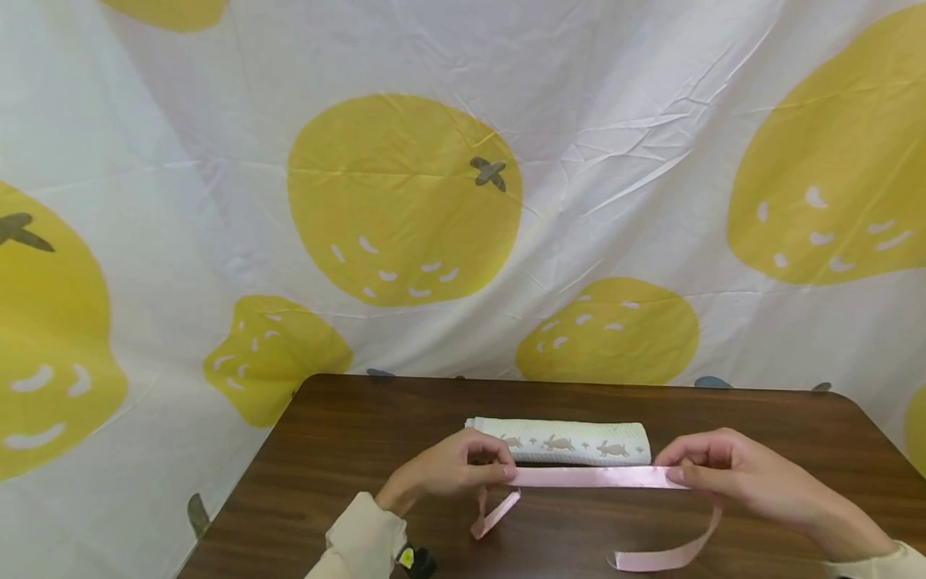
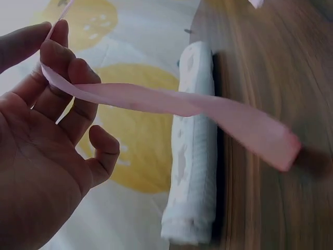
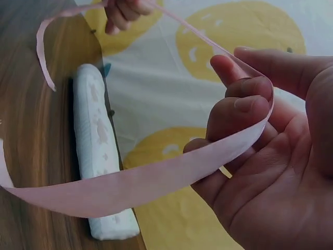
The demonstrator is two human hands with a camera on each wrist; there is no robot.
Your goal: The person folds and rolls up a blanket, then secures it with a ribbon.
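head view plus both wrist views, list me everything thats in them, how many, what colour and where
satin ribbon: 1, pink, taut between the hands, its two ends hanging loose
rolled rabbit-print towel: 1, white with brown rabbits, on the table beyond the ribbon
wood-grain table: 1, dark brown, beneath the towel and ribbon
fruit-print curtain: 1, white with yellow fruit, hanging behind the table
small wrist item: 1, black with a yellow mark, by the left cuff; exact kind unclear
sleeves: 2, cream, one at each wrist
left grip: 1, bare hand, pinching the ribbon
right grip: 1, bare hand, pinching the ribbon
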